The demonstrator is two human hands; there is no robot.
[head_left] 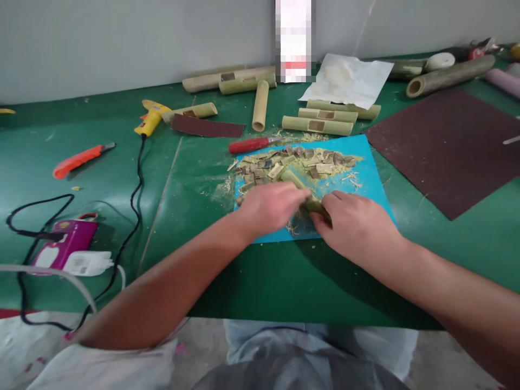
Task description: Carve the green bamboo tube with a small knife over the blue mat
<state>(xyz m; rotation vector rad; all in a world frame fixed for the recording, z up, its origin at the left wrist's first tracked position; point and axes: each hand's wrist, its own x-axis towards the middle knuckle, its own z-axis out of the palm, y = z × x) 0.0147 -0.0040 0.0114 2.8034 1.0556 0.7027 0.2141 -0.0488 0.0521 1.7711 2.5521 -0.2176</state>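
Observation:
A short bamboo tube (293, 177) lies slantwise over the blue sheet (353, 154), its far end pointing up and left. My right hand (361, 219) is closed around the near end of the tube. Across the middle of the tube, my left hand (271, 208) is closed with its fingers pressed together. Whatever those fingers hold is hidden by the hand. Behind both hands, bamboo chips (320, 169) and pale shavings are heaped on the sheet. A red-handled knife (249, 145) rests at the sheet's far left edge.
Several notched bamboo tubes (317, 125) lie at the back. Brown sandpaper (450, 146) is on the right; a narrow sandpaper strip (207, 127) lies back left. Further left are a yellow glue gun (151, 119), an orange utility knife (79, 161) and a purple power strip (67, 244) with trailing cords.

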